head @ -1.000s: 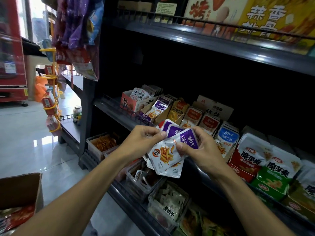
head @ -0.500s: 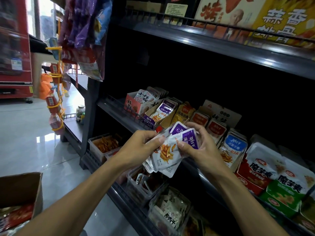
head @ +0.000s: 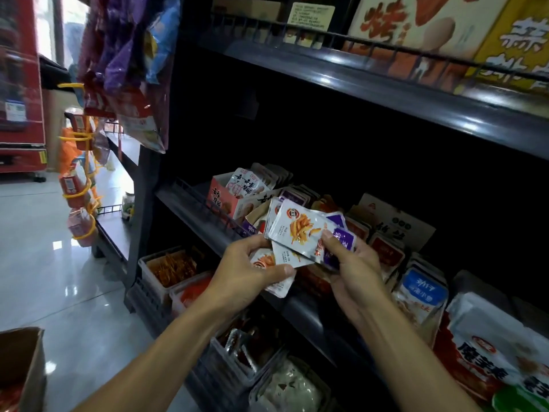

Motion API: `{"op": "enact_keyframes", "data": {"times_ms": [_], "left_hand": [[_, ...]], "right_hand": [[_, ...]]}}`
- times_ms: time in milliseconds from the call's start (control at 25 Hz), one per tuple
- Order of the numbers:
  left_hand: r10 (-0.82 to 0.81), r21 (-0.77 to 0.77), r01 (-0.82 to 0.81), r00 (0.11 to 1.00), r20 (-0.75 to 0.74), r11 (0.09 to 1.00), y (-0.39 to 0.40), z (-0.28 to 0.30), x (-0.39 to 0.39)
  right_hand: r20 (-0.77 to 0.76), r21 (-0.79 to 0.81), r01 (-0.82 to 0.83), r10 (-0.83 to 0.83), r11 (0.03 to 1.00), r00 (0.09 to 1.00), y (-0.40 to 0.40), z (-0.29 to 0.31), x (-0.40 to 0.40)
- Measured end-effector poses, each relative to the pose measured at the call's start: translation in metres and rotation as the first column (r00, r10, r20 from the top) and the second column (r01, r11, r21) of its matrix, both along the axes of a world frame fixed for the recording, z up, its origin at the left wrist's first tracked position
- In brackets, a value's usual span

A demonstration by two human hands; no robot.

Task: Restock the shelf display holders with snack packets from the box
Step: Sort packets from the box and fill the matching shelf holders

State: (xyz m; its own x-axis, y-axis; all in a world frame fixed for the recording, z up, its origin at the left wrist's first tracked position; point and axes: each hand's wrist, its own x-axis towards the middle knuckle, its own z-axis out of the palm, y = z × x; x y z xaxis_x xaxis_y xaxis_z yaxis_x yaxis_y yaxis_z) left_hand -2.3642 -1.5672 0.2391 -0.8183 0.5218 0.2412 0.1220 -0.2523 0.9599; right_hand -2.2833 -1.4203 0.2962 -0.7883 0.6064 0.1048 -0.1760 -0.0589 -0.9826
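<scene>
Lower left of the frame: corner of the open cardboard box point(head: 22, 364) on the floor. Centre: left hand point(head: 246, 270) and right hand point(head: 355, 273), each with its grip curled round part of a fanned stack of packets point(head: 303, 233), white with a purple end and a picture of orange strips; the stack is held in front of the middle shelf point(head: 208, 226), not yet in a holder. Behind it, the purple holder point(head: 252, 217) of like packets, beside a pink holder point(head: 221, 197). Risk, as judged: the glossy fanned packets may slide apart and drop into the trays point(head: 166, 263) below, or go into the wrong holder. Chinese print shows on packets and upper boxes point(head: 416, 22); small print is too blurred to read
</scene>
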Motion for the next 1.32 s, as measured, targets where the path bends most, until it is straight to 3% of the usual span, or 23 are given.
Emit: {"op": "enact_keyframes", "data": {"times_ms": [240, 480, 600, 720, 840, 920, 1160, 1320], "left_hand": [[0.236, 0.023, -0.236, 0.971, -0.046, 0.972, 0.012, 0.016, -0.048], [0.069, -0.022, -0.073, 0.989, -0.127, 0.997, 0.008, 0.013, -0.076], [0.073, -0.047, -0.082, 0.983, -0.167, 0.996, 0.003, 0.001, -0.084], [0.141, -0.042, -0.146, 0.984, -0.111, 0.988, -0.013, -0.020, -0.095], [0.168, 0.030, -0.168, 0.986, -0.008, 0.985, -0.031, -0.026, -0.098], [0.121, 0.095, -0.127, 0.990, 0.068, 0.987, -0.034, -0.026, -0.102], [0.176, 0.136, -0.187, 0.980, 0.088, 0.973, -0.039, -0.027, -0.117], [0.164, 0.159, -0.178, 0.982, 0.092, 0.971, -0.038, -0.029, -0.120]], "right_hand": [[0.107, 0.163, -0.038, 0.021, 0.986, 0.994, 0.021, 0.018, -0.041], [0.187, 0.417, -0.130, 0.055, 0.900, 0.981, 0.025, 0.023, -0.072], [0.221, 0.495, -0.152, 0.045, 0.856, 0.974, 0.031, 0.033, -0.077], [0.213, 0.657, -0.049, -0.123, 0.753, 0.969, 0.051, 0.051, -0.080], [0.276, 0.769, -0.095, -0.195, 0.632, 0.941, 0.058, 0.059, -0.097], [0.327, 0.795, -0.150, -0.207, 0.588, 0.922, 0.057, 0.057, -0.114], [0.444, 0.872, -0.300, -0.367, 0.386, 0.817, 0.053, 0.053, -0.160], [0.507, 0.853, -0.382, -0.393, 0.355, 0.767, 0.045, 0.042, -0.179]]}}
